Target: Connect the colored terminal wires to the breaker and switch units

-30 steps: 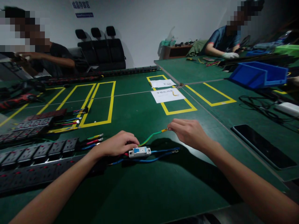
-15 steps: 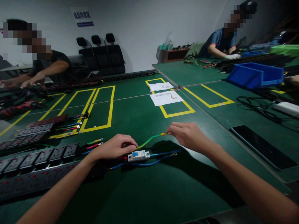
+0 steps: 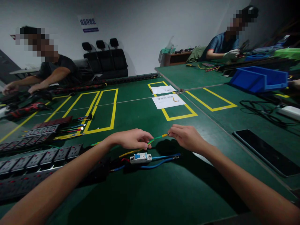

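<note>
A yellow-green wire [image 3: 158, 138] is stretched between my two hands above the table. My left hand [image 3: 133, 138] pinches it partway along, thumb and fingertips closed. At its far end, my right hand [image 3: 184, 136] grips the tip beyond a yellow sleeve; the fingers hide the tip itself. Just below lies a white circuit breaker [image 3: 141, 158] with a blue switch. Blue wires [image 3: 160, 165] run to its right, one ending in a metal lug. The yellow-green wire runs back leftward, past the breaker, toward the black socket strip [image 3: 42, 159].
Several more socket strips [image 3: 38, 131] with lugged wires lie at the left. A phone [image 3: 264, 151] and black cables [image 3: 260, 114] are on the right, near a blue bin [image 3: 260, 79]. White papers [image 3: 167, 101] lie ahead. Two co-workers sit across the table.
My left hand has slid right along the wire, closer to my right hand. My right hand keeps its grip on the end. The view has shifted slightly.
</note>
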A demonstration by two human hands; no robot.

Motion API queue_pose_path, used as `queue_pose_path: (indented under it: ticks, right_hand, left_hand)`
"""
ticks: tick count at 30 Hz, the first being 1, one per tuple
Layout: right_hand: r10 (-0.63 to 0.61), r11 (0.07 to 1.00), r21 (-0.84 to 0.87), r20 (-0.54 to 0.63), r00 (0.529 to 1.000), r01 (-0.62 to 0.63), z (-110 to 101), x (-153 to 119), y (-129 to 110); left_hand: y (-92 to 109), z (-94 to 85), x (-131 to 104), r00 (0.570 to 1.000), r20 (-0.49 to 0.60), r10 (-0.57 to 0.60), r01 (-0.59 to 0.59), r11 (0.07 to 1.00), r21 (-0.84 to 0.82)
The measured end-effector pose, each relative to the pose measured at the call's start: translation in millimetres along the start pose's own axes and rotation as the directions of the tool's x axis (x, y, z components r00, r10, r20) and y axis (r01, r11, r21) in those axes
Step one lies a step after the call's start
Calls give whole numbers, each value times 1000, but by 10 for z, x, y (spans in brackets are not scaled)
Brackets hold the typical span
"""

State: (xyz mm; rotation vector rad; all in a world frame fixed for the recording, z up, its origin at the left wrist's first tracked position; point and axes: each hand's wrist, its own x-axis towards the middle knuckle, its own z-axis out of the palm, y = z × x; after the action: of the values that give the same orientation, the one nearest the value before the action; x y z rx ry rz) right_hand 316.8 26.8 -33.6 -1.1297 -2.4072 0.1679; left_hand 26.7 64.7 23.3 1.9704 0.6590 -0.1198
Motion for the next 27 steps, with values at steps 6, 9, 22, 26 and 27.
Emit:
queue_pose_path:
  ticks: [6,9,22,26,27]
  right_hand:
    - [32,998,52,9,999,-33,99,27,68]
    - [47,991,128,15,999,-49,138,43,93]
    - [60,984,172,-31,998,-54,146,49,90]
    - [78,974,214,-40,996,-68,147,72,53]
    - [82,970,233,-42,996,-70,140,80,38]
  left_hand:
    - [-295,-12,228,997,22,70,-65,982,-175]
    - [-380,61,235,996,-52,71,-78,987,-138]
    - [-468,-49,89,980,182,84,-16,938,-347]
    - [-455,20,128,990,120,75,-37,955,-293]
    - [-445,29,133,992,104,76,-45,962,-268]
